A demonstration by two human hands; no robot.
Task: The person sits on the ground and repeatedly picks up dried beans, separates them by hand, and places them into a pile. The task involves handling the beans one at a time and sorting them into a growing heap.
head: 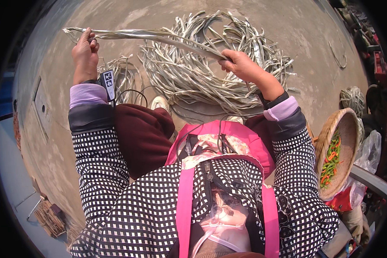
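Between my two raised hands stretches a folded length of pale, flat plastic-like strip [132, 34]. My left hand [86, 53] pinches it near its looped left end, with a short piece sticking out past the fingers. The strip's other end is in the closed fingers of my right hand [237, 64]. Under and beyond the strip, a large loose coil of similar strips [180, 77] lies on the concrete floor, partly hidden by my right hand and forearm. A smaller tangle of strips [125, 72] lies beside it, behind my left wrist.
At right stands a woven basket [348, 148] holding green and orange chilli peppers [332, 158]. A wound ball of strip [352, 98] and a clear plastic bag [371, 151] are near it. Thin cables [133, 91] run near my shoes. A bundle of sticks [50, 217] lies at lower left.
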